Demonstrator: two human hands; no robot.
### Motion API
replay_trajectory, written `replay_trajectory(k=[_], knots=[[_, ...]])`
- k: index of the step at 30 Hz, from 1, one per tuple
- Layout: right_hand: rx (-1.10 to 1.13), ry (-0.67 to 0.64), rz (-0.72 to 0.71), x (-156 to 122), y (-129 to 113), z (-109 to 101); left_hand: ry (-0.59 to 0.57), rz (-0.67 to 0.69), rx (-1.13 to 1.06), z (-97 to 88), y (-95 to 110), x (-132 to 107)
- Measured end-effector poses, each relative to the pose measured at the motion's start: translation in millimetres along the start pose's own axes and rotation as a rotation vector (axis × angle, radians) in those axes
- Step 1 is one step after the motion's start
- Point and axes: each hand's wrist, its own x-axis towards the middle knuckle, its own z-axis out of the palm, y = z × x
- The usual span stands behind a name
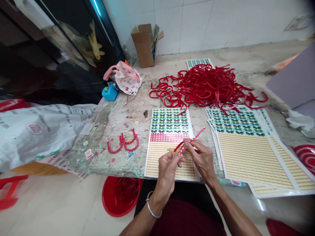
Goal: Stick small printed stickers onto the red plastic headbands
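While the left hand (168, 168) and the right hand (199, 159) both pinch the red plastic headband (194, 140), its long axis slants away rightward, its free end reaching beyond the right hand.

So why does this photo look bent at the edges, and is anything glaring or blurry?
In the head view, the wide lens bows the wall tiles and the table's far edge; glare streaks the dark glass panel and shines on the white floor; the left hand, right hand and red plastic headband look fairly sharp.
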Motion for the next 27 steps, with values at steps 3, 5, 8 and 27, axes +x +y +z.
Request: replay_trajectory(k=[3, 5, 8, 27], knots=[[0.019, -0.013, 0.035, 3, 0, -2, -0.013, 0.007, 0.016, -1.6, -1, 0], [0.024, -0.023, 0.047, 4, 0, -3, -0.012, 0.012, 0.013, -2.5, -1, 0], [0.044, -0.03, 0.088, 4, 2, -4, -0.015, 0.005, -0.001, -3.9, -1, 0], [-0.247, 0.159, -0.326, -5, -14, -9, 0.054, 0.07, 0.185, 2.1, 7, -1]])
